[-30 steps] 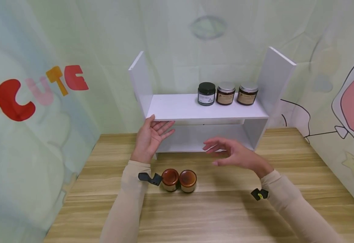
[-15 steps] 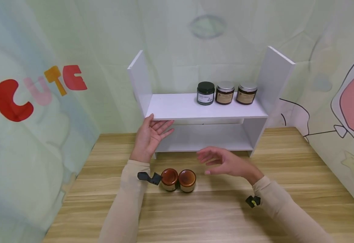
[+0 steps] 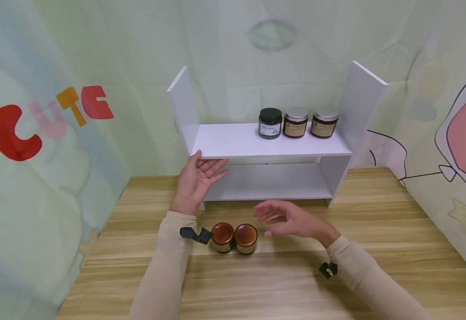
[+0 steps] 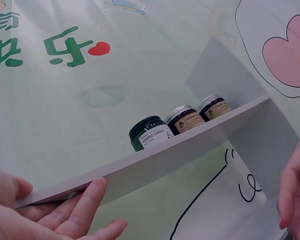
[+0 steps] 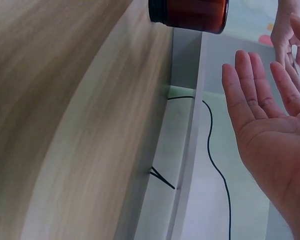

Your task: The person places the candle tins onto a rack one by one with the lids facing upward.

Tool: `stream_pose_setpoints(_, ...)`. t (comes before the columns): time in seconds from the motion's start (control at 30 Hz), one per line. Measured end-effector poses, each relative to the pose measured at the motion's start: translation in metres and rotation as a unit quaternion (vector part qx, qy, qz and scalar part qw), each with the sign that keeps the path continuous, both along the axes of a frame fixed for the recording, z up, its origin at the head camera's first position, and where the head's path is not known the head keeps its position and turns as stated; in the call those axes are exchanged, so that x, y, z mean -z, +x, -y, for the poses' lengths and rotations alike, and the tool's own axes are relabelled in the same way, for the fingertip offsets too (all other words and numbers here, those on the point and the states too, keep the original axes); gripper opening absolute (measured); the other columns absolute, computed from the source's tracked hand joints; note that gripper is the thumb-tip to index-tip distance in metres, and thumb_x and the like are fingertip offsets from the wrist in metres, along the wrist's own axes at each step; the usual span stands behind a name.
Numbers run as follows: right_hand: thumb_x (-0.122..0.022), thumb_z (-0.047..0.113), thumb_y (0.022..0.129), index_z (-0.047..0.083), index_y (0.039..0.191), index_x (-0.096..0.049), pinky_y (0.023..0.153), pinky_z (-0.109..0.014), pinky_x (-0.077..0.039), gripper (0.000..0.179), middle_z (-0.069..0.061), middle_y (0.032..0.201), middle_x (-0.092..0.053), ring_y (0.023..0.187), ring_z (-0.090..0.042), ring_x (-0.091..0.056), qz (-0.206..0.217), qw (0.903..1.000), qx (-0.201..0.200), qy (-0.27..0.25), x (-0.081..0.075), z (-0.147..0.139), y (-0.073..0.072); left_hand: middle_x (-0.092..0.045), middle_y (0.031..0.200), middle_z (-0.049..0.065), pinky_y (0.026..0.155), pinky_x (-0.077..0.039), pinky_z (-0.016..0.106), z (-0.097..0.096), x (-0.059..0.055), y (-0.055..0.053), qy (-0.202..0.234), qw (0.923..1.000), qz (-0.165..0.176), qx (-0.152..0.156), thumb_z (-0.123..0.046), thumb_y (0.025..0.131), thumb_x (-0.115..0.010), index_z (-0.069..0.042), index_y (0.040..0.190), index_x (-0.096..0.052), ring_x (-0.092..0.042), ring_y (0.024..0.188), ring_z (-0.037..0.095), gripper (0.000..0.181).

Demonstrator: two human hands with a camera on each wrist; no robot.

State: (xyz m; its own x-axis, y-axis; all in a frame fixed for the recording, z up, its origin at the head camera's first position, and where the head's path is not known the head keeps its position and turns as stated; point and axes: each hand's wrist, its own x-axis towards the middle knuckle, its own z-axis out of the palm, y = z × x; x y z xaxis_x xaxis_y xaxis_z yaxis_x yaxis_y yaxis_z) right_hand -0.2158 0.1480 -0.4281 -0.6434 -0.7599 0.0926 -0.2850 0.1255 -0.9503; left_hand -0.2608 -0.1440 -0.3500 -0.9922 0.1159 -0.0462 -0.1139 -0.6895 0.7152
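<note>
My left hand grips the front edge of a white shelf unit near its left end, thumb above the board and fingers beneath, palm up. My right hand hovers over the table with loosely bent fingers, holding nothing. Just left of its fingertips, two amber glass jars stand side by side, amber glass facing up. In the right wrist view one amber jar shows beyond the fingers. On the upper board sit a black-lidded scented candle jar and two silver-lidded jars.
The wooden table runs up to printed fabric walls at the back and sides. Upright side panels bound the upper board. Below it lies a lower white shelf.
My right hand has moved left and down, from in front of the lower shelf to beside the amber jars. The left hand keeps its grip on the shelf edge.
</note>
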Motion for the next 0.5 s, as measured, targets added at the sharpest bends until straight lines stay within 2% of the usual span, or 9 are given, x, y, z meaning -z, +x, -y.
stream_pose_setpoints(0.33, -0.077, 0.005, 0.087, 0.014, 0.141, -0.052, 0.11, -0.054, -0.044, 0.06, -0.022, 0.141, -0.055, 0.127, -0.036, -0.057, -0.001, 1.0, -0.001, 0.0, 0.016, 0.009, 0.0, -0.077, 0.102, 0.015, 0.111, -0.04, 0.06, 0.001, 0.001, 0.001, -0.004, 1.0, 0.004, -0.003, -0.033, 0.11, -0.045, -0.005, 0.11, -0.056, -0.068, 0.117, 0.033, 0.03)
stream_pose_setpoints(0.5, -0.076, 0.001, 0.087, 0.008, 0.142, -0.051, 0.111, -0.051, -0.044, 0.061, -0.021, 0.141, -0.055, 0.128, -0.034, -0.056, -0.001, 1.0, 0.003, 0.0, 0.021, 0.012, -0.001, -0.077, 0.1, 0.014, 0.112, -0.038, 0.061, 0.001, 0.002, 0.001, -0.002, 1.0, -0.006, 0.001, -0.033, 0.11, -0.044, -0.005, 0.109, -0.056, -0.073, 0.108, 0.029, 0.03)
